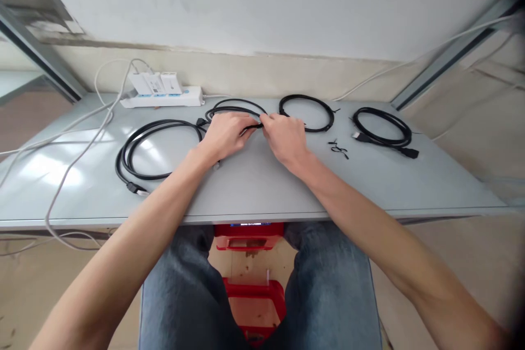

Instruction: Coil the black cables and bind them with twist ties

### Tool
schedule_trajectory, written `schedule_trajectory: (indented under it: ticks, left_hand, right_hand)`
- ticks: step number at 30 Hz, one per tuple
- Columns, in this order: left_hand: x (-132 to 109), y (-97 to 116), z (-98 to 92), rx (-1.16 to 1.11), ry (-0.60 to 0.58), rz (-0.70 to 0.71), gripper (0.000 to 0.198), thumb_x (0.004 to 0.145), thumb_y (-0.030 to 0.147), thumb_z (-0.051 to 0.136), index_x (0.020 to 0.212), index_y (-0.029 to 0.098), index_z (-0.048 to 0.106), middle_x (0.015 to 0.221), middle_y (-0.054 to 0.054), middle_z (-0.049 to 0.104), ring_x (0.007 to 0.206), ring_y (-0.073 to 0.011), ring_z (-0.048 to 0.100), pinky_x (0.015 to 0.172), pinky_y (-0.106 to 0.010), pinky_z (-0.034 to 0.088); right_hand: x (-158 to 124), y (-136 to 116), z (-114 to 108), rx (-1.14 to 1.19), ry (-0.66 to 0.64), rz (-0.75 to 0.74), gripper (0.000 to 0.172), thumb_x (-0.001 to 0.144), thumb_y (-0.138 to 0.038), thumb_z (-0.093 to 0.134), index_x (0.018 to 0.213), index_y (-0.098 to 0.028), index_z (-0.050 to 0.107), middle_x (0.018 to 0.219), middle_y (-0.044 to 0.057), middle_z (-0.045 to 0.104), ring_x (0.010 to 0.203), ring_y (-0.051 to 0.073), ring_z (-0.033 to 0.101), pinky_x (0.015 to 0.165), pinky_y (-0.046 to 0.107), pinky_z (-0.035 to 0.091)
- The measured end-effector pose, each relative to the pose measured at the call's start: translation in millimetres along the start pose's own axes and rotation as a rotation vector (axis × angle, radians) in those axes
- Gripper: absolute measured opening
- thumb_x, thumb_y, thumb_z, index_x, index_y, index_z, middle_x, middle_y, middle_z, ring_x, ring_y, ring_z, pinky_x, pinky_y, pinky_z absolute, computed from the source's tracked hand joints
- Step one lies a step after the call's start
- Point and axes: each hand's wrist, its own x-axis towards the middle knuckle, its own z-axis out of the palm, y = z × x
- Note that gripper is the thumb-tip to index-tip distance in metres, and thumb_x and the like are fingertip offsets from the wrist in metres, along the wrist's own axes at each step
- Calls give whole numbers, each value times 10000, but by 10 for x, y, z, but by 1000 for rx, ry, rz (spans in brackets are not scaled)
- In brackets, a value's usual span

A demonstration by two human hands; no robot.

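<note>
My left hand point(228, 134) and my right hand point(286, 138) meet over the middle of the table, fingers closed and pinching. A coiled black cable point(240, 100) loops behind them, and both hands grip its near side. Between the fingertips a short black strand shows; whether it is cable or a tie, I cannot tell. Left of my left hand lies a larger coiled black cable point(158, 121) with a plug by the front edge. Another black coil point(307, 97) rests just behind my right hand, and small black ties point(338, 149) lie to its right.
Farther right is one more coiled black cable point(383, 111) with its connectors at the front. A white power strip point(162, 99) carries white adapters point(156, 83) at the back left. White cords point(88, 145) hang over the grey table's point(262, 197) left side. Below stands a red stool point(250, 238).
</note>
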Motion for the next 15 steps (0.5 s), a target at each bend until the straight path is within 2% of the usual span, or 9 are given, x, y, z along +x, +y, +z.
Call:
schedule_trajectory:
  ticks: [5,10,12,15]
  left_hand:
    - [-2,-1,-17,10,-24,-4,404,1078,279,582,1266,269,940,1100,-107,919,1069,-354,856,785,-414,532]
    - [-1,14,-34,22,-76,-11,401,1071,267,583,1252,265,941,1150,-109,925,1093,-361,850,796,-418,541]
    - [0,9,-29,22,-88,-16,412,1070,255,575,1264,265,938,1158,-107,925,1085,-357,847,805,-422,545]
    - [3,-16,-14,4,-70,-12,409,1077,266,577,1274,264,935,1142,-110,922,1071,-351,845,807,-418,542]
  right_hand:
    - [-30,-38,6,-36,-24,-36,428,1138,-40,487,1365,-171,826,1171,214,873,1019,357,817,768,388,433]
    - [-37,-37,4,31,-47,-23,394,1144,-91,502,1262,-153,873,1146,226,883,1025,361,810,800,396,446]
    - [-11,22,26,154,-45,12,332,1116,-116,562,1131,-169,890,1104,194,891,997,347,803,806,399,464]
    - [40,155,90,513,-17,47,236,1051,-147,665,921,-198,856,952,114,880,882,281,770,834,395,512]
